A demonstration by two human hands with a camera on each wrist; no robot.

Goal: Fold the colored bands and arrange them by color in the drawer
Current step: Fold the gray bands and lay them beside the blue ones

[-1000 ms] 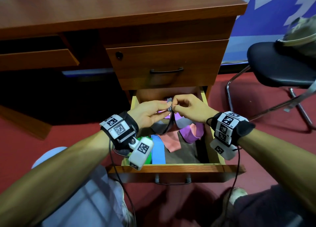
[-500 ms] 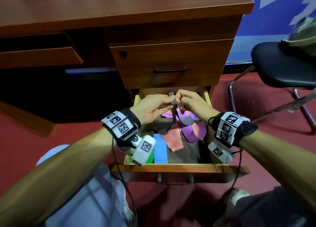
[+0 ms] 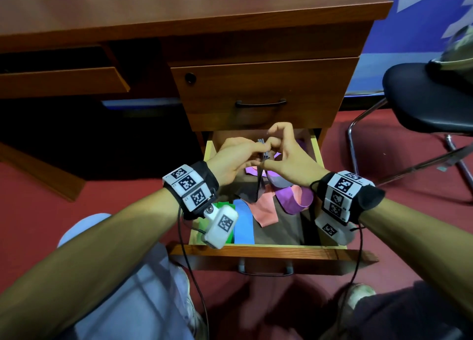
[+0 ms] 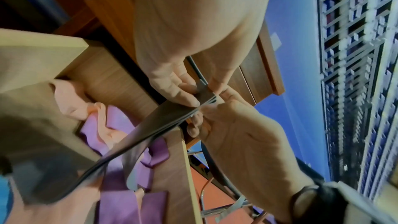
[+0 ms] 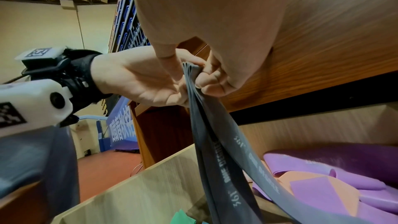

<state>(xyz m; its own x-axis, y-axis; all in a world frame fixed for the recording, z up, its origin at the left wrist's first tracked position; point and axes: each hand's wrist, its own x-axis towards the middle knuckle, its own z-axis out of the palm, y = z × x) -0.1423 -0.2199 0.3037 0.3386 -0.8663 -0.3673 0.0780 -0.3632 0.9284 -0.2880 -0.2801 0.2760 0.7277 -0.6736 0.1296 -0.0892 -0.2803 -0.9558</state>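
Over the open lower drawer [image 3: 256, 250], both hands pinch the top end of a grey band [image 3: 260, 186] folded into several layers. It hangs down into the drawer. My left hand [image 3: 252, 151] grips it from the left and my right hand [image 3: 275, 147] from the right, index finger arched above. The left wrist view shows my left hand [image 4: 178, 89] and right hand [image 4: 217, 115] meeting on the grey band [image 4: 163, 122]. In the right wrist view the grey band [image 5: 215, 134] bears white print. Loose purple [image 3: 289, 199] and salmon [image 3: 266, 211] bands lie in the drawer. A blue band [image 3: 243, 222] and a green one [image 3: 227, 206] lie flat at its front left.
The closed upper drawer [image 3: 261, 104] sits just behind my hands under the desk top [image 3: 179, 7]. A black chair [image 3: 430, 101] stands to the right on the red floor. My knees are below the drawer front.
Both hands keep pinching the grey band's top end. They have edged back toward the upper drawer, and my right index finger has lifted into an arch above the band.
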